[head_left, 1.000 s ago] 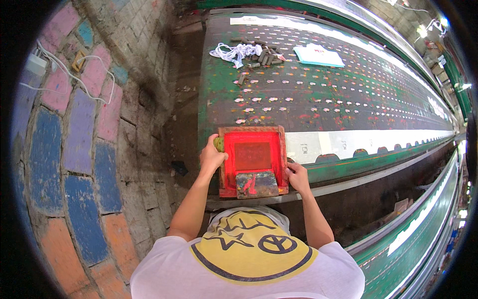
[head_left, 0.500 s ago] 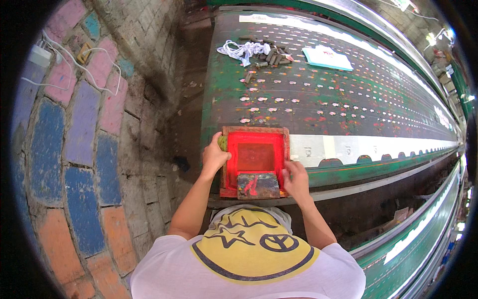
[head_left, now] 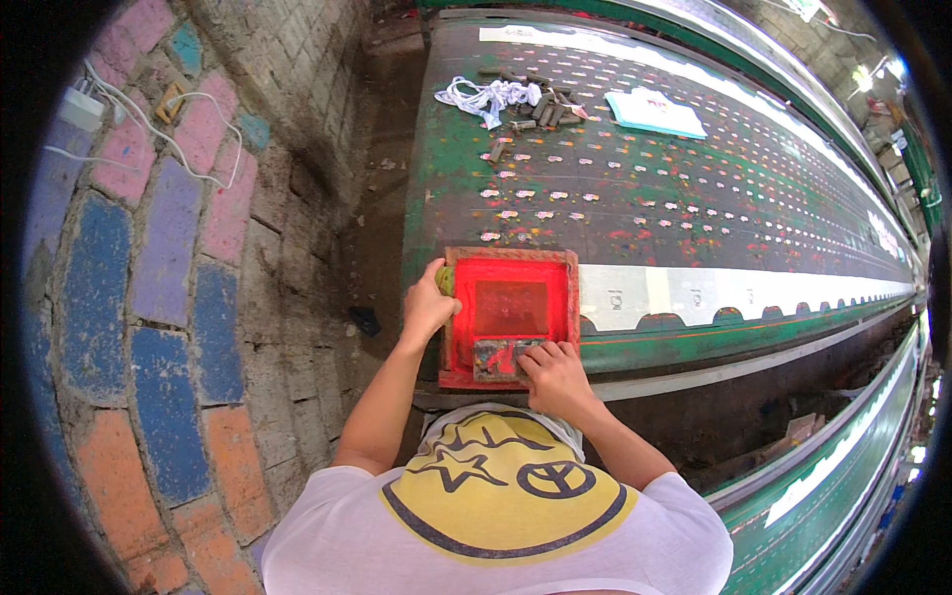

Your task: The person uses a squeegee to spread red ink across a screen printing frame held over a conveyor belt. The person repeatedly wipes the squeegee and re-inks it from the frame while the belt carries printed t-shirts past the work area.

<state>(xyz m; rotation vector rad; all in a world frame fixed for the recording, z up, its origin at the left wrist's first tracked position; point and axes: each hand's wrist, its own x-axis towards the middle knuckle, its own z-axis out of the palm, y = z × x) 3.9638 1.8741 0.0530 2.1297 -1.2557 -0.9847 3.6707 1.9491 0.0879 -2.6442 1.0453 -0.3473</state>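
Note:
A square wooden screen frame [head_left: 514,298] coated in red ink sits at the near left end of the long printing table [head_left: 426,178]. My left hand [head_left: 429,302] is closed on the frame's left side, by a greenish lump or grip [head_left: 445,280]. Inside the frame's lower part lies a paint-stained squeegee block [head_left: 498,359] with red smears. My right hand [head_left: 550,374] has its fingers curled over the right end of this block. A white strip [head_left: 645,293] with small printed shapes runs rightward beside the frame.
Farther up the table are a white cord tangle [head_left: 486,99], several dark cylindrical pieces [head_left: 555,111] and a folded pale cloth [head_left: 654,112]. Rows of small marks cover the surface. A painted brick wall [head_left: 164,238] with cables rises on the left. Another long green table [head_left: 793,496] runs at lower right.
My right hand has moved left from the frame's right edge onto the squeegee block and closed on it. My left hand keeps its hold on the frame.

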